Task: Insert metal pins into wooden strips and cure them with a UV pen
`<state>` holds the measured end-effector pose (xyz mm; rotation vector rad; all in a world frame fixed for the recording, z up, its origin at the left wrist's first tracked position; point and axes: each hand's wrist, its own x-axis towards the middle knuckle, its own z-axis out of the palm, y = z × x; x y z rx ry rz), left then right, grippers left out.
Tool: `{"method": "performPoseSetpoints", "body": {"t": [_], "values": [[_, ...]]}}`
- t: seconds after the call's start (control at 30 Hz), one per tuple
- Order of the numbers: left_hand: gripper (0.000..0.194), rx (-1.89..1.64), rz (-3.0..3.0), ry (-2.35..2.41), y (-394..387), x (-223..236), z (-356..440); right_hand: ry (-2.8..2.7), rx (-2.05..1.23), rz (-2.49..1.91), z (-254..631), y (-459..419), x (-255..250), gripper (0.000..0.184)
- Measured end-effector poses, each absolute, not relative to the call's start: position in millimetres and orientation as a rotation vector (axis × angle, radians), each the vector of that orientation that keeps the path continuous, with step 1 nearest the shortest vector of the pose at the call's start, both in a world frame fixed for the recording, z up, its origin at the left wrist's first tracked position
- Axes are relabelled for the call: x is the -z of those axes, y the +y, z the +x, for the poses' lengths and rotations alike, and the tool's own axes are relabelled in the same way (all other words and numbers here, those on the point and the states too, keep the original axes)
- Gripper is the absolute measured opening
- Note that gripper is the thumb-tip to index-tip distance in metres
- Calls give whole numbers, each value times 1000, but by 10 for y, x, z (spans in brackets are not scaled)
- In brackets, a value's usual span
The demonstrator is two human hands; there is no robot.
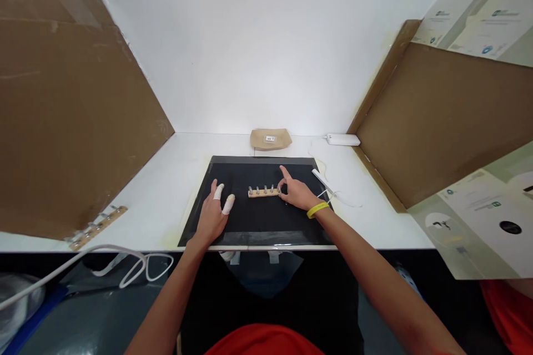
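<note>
On the black mat [258,219] lies a short wooden strip [264,194] with several small shiny pegs [265,189] standing in a row along it. My right hand [300,193], a yellow band at its wrist, pinches with thumb and a curled finger at the strip's right end, around the last peg; another finger points up and away. The fingers partly hide that peg. To the left of the strip, apart from it, my left hand [213,213] rests on the mat, empty, with fingers spread. Two of its fingertips wear white covers [228,204].
A brown paper tray [277,144] holding a small clear box stands behind the mat. A white power strip [343,140] and a white stick [322,179] with a cable are at right. Another pegged strip [97,227] lies at left, near a cardboard wall [75,111].
</note>
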<state>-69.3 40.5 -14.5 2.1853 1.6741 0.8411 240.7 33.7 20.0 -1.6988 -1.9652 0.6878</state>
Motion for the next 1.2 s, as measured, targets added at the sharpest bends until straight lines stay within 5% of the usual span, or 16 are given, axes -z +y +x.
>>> {"method": "performPoseSetpoints", "body": {"t": [1.2], "values": [[69,-737,2181,1651,367,210,-782,-1436,-809,-1625,2827,-441,-54,71]]}}
